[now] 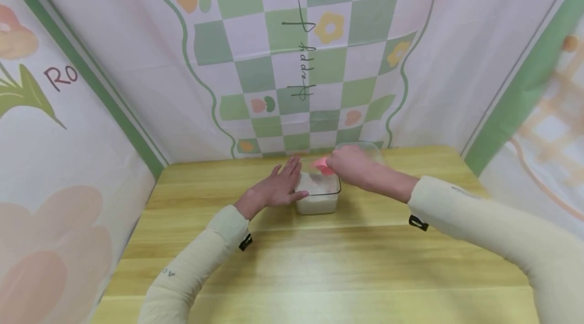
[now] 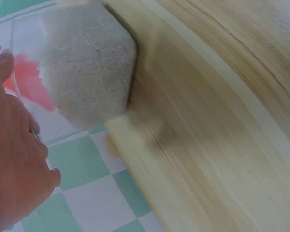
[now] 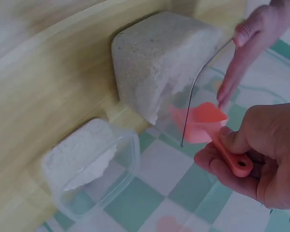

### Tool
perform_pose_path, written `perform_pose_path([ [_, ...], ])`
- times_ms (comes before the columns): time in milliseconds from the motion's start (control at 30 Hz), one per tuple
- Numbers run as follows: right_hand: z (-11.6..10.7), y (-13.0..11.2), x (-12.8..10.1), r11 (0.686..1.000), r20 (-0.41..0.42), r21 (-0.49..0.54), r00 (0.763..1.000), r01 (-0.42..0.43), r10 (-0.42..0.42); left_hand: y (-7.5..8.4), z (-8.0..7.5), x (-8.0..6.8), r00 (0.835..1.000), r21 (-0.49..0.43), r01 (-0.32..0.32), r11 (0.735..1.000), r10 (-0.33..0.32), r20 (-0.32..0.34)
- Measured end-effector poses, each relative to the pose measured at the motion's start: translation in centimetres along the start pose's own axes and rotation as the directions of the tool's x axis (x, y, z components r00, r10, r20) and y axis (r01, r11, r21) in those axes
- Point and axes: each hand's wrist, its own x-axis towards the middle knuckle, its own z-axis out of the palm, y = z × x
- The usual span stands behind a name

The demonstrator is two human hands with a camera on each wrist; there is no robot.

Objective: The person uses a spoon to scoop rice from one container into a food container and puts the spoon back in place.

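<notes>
Cream-sleeved left hand (image 1: 278,188) lies flat against the clear plastic tub of pale sand (image 1: 318,193) mid-surface; right hand (image 1: 353,166) pinches a light, stiff pink plastic scoop (image 3: 210,128) by its handle.

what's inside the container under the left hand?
The container holds pale grains, nearly full. A pink scoop, gripped by the right hand, sits at its rim. Anything buried below cannot be seen.

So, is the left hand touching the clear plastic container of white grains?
Touching: head view shows left hand resting against the container's side.
</notes>
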Motion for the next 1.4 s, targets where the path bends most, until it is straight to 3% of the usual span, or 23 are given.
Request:
perform_pose_path([
  [133,0.5,-0.8,0.8,0.994,0.014,-0.069,0.997,0.079,-0.078,-0.1,0.1,0.0,1.000,0.005,-0.013,1.000,0.013,-0.002],
  [200,0.6,-1.0,1.2,0.994,0.069,-0.051,0.994,0.094,-0.090,-0.1,0.0,0.1,1.000,0.016,-0.014,1.000,0.014,0.006],
  [300,0.4,-0.7,1.8,0.996,0.184,0.076,0.981,0.053,-0.066,-0.1,-0.2,0.1,1.000,0.045,-0.008,0.999,0.007,0.012],
  [367,0.2,-0.3,2.2,0.984,0.282,0.176,0.958,0.007,-0.057,-0.1,-0.3,0.1,1.000,0.061,0.002,0.998,-0.004,0.019],
  [533,0.3,0.9,2.6,0.914,0.446,0.389,0.892,-0.114,-0.078,-0.1,-0.5,0.1,0.999,0.063,0.025,0.998,-0.028,0.038],
  [600,0.7,1.1,2.6,0.850,0.473,0.491,0.878,-0.190,-0.077,0.0,-0.5,0.1,0.998,0.059,0.033,0.998,-0.035,0.043],
  [700,1.4,0.9,2.9,0.703,0.527,0.625,0.848,-0.340,-0.059,0.0,-0.5,0.1,0.998,0.062,0.036,0.997,-0.039,0.044],
  [800,2.0,0.6,3.3,0.566,0.588,0.679,0.808,-0.467,-0.039,0.0,-0.5,0.2,0.998,0.065,0.032,0.997,-0.035,0.044],
  [933,2.8,0.8,3.5,0.492,0.627,0.684,0.779,-0.539,-0.018,0.0,-0.6,0.2,0.999,0.058,0.027,0.998,-0.030,0.046],
  [1033,3.3,1.4,3.0,0.396,0.641,0.712,0.767,-0.580,-0.028,0.0,-0.6,0.3,0.999,0.060,0.024,0.998,-0.027,0.045],
  [1167,3.7,2.2,2.4,0.264,0.635,0.755,0.769,-0.600,-0.069,0.1,-0.5,0.4,0.999,0.060,0.023,0.998,-0.026,0.047],
  [1400,4.0,3.1,1.2,0.103,0.599,0.800,0.791,-0.591,-0.121,0.0,-0.5,0.3,0.998,0.065,0.027,0.998,-0.030,0.052],
])
